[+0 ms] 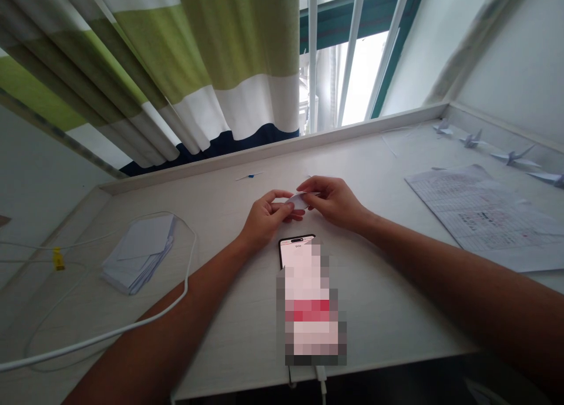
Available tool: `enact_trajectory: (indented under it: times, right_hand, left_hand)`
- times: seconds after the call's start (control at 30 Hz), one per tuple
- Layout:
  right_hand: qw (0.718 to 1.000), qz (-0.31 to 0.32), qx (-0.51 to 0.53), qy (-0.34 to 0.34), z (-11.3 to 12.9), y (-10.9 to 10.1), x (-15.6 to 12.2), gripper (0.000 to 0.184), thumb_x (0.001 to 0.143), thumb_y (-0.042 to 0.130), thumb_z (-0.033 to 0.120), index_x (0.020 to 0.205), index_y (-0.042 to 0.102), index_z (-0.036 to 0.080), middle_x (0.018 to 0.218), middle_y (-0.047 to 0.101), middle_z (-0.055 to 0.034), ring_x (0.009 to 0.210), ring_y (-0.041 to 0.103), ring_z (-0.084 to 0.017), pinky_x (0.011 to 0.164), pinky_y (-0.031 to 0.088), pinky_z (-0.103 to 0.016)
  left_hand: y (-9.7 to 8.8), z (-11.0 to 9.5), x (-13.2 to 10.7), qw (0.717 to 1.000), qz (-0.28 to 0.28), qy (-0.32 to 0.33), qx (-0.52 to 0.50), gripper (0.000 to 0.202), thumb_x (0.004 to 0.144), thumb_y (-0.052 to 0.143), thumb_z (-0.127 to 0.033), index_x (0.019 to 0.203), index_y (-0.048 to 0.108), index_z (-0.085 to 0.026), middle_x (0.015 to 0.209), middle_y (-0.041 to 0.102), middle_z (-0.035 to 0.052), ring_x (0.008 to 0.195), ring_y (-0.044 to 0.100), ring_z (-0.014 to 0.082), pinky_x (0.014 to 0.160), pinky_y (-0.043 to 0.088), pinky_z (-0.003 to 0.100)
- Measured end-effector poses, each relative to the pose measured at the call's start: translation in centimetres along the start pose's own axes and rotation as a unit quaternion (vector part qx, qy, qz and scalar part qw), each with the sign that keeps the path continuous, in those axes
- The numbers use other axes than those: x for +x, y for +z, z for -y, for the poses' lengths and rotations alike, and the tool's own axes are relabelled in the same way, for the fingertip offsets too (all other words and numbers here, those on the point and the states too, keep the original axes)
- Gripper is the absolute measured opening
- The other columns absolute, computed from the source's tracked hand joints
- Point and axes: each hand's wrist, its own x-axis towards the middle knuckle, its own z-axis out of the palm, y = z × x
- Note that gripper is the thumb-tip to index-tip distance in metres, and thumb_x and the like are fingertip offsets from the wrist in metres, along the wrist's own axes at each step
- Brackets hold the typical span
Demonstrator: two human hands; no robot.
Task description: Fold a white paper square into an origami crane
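Between both hands, above the middle of the white desk [247, 311], is a small piece of folded white paper [299, 202]. My left hand [267, 214] pinches its left end with thumb and fingers. My right hand [330, 200] is closed on the right end, thumb in front and fingers behind, so part of the paper is hidden. Just below the hands a phone [302, 264] lies face up with its screen lit, most of it blurred out. A white cable [321, 375] runs from its lower end over the desk's front edge.
A stack of white paper [143, 246] lies left, with a white cord [187, 275] looping past it and across my left forearm. Written sheets [484, 208] lie right. Several folded paper cranes [511, 157] line the back right. A small blue-and-white item [251, 176] lies near the curtain [247, 52].
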Motion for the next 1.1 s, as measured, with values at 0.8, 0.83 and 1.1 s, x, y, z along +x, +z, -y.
enact_trajectory:
  times: [0.8, 0.83, 1.1]
  right_hand:
    - [0.981, -0.052, 0.176, 0.065, -0.42, -0.07, 0.54, 0.039, 0.068, 0.091, 0.035, 0.084, 0.060, 0.018, 0.077, 0.069, 0.0013, 0.068, 0.070, -0.015, 0.066, 0.061, -0.031]
    - [0.983, -0.055, 0.167, 0.060, -0.37, -0.07, 0.54, 0.038, 0.068, 0.091, 0.035, 0.085, 0.061, 0.018, 0.078, 0.069, 0.0010, 0.069, 0.070, -0.015, 0.066, 0.061, -0.032]
    - [0.989, -0.055, 0.134, 0.028, -0.37, -0.17, 0.47, 0.034, 0.073, 0.089, 0.036, 0.086, 0.063, 0.018, 0.080, 0.070, -0.0010, 0.069, 0.070, -0.016, 0.067, 0.061, -0.033]
  left_hand:
    - [0.20, -0.72, -0.34, 1.000, 0.003, 0.013, -0.024, 0.033, 0.090, 0.065, -0.045, 0.109, 0.059, -0.018, 0.095, 0.082, 0.0114, 0.088, 0.080, 0.0271, 0.065, 0.058, 0.031]
    - [0.20, -0.70, -0.31, 1.000, 0.002, 0.012, -0.026, 0.035, 0.091, 0.064, -0.047, 0.109, 0.059, -0.018, 0.096, 0.082, 0.0118, 0.088, 0.080, 0.0272, 0.065, 0.058, 0.031]
    - [-0.01, -0.24, -0.15, 1.000, -0.008, 0.021, -0.015, 0.046, 0.089, 0.069, -0.057, 0.109, 0.058, -0.017, 0.099, 0.081, 0.0139, 0.087, 0.080, 0.0264, 0.066, 0.058, 0.032]
